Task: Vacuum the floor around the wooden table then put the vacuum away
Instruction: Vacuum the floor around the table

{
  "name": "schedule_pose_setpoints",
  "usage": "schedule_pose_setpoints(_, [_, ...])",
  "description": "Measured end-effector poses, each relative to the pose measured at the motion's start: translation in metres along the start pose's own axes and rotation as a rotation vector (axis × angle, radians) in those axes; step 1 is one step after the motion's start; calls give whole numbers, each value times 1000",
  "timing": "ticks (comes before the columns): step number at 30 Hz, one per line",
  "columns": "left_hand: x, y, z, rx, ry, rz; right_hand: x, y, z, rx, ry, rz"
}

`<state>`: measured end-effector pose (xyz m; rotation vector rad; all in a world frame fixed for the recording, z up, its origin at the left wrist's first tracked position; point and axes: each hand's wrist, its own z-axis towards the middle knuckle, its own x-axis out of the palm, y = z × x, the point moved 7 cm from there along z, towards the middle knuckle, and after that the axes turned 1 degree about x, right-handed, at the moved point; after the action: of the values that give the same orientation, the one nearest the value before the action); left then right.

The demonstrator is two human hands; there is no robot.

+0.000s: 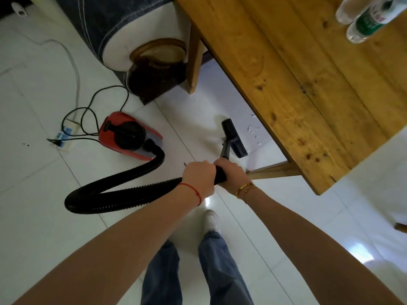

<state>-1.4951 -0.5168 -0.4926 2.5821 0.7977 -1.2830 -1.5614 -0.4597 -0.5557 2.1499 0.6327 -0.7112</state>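
Currently vacuuming: left hand and right hand both grip the wand, nozzle on the floor at the table edge. Vacuum sits left, plugged in. Next: push nozzle toward white scraps under the table.

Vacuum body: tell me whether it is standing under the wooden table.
No: the red vacuum body sits on open floor left of the wooden table, beside a power strip.
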Motion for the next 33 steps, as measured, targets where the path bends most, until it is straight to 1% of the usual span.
schedule_pose_setpoints(4, [1,-26,5,-23,9,-25,-9,-24,-7,-3,12,-25])
schedule_pose_setpoints(9, [2,-27,-4,-46,15,-48,-7,-18,-14,-51,28,-27])
schedule_pose_setpoints(16, [19,12,-50,-138,0,-68,30,29,-24,-138,37,22])
schedule_pose_setpoints(23, [49,59,-112,-204,48,-50,85,90,-44,-197,59,43])
schedule_pose_setpoints(28, [72,76,-152,-212,58,-32,120,119,-65,-226,60,61])
schedule_pose_setpoints(33, [89,76,-173,-193,67,-27,140,126,-83,-222,50,75])
